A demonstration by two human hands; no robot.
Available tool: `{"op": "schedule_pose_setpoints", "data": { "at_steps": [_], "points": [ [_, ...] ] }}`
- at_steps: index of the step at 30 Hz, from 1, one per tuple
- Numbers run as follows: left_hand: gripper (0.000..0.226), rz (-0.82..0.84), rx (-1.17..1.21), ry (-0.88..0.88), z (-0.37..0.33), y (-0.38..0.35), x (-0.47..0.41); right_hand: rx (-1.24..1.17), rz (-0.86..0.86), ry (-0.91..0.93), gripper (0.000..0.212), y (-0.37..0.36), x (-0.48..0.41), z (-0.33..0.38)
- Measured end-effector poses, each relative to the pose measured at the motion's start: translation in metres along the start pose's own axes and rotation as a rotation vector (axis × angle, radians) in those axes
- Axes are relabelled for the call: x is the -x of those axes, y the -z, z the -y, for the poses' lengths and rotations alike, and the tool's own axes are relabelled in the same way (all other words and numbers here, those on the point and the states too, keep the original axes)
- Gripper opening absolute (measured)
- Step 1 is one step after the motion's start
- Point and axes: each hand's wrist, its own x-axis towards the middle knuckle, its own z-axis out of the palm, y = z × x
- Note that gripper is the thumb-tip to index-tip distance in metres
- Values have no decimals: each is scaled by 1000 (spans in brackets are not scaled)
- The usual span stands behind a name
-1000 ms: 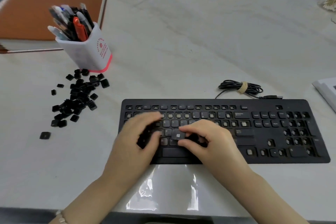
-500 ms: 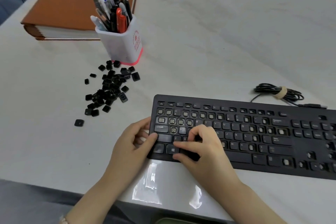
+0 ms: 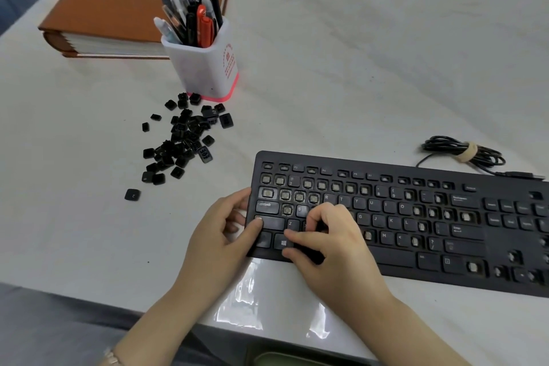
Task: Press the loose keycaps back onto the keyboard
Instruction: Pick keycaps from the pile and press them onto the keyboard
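Shifted since half a second back: left thumb now laid on the wide shift key, where before it sat at the keyboard's edge; right hand barely moved, pile of keycaps untouched.

Right fingertips (image 3: 312,218) curled down onto the lower-left keys, bent and pressing, thumb alongside the Windows key. Whether a cap sits pinched under them cannot be told, since the knuckles hide it. Right hand (image 3: 332,249) resting across the near edge of the keyboard (image 3: 416,249). Left hand (image 3: 225,235) loosely curled against the keyboard's left end, thumb on top, other fingers wrapped at the side, bracing rather than gripping anything small.

Likely step: seating a cap near Z and X while steadying the board.

Risks from here: a cap pressed down crooked, snapping a clip or sitting tilted, if the fingers push before it is squared over its socket. A cap put in the wrong slot, given so many bare sockets close together in the upper-left rows. Board sliding on the smooth table (image 3: 356,83) if the left hand lets go.

Keyboard long axis running left to right, slightly slanted, right end nearer the viewer; cable (image 3: 463,153) coiled behind it. Loose keycaps (image 3: 184,140) heaped well to the left, just before the pen cup (image 3: 205,68), one stray cap (image 3: 132,195) apart, nearer the viewer. Binder (image 3: 133,3) beyond.
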Motion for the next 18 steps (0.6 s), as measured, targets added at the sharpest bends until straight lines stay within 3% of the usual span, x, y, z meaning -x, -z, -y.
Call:
{"op": "schedule_pose_setpoints", "data": {
  "at_steps": [7, 12, 16, 18],
  "points": [
    [41, -9, -10, 11, -1, -1, 0, 23, 18, 23, 12, 3, -2, 2],
    [55, -5, 12, 8, -13, -9, 1, 92, 76, 70, 13, 8, -5, 5],
    [65, -7, -38, -14, -15, -15, -5, -38, 221, -137, 28, 20, -13, 5],
    [68, 13, -59, -5, -12, -15, -7, -209, 178, -245, 26, 32, -18, 8]
  ]
}}
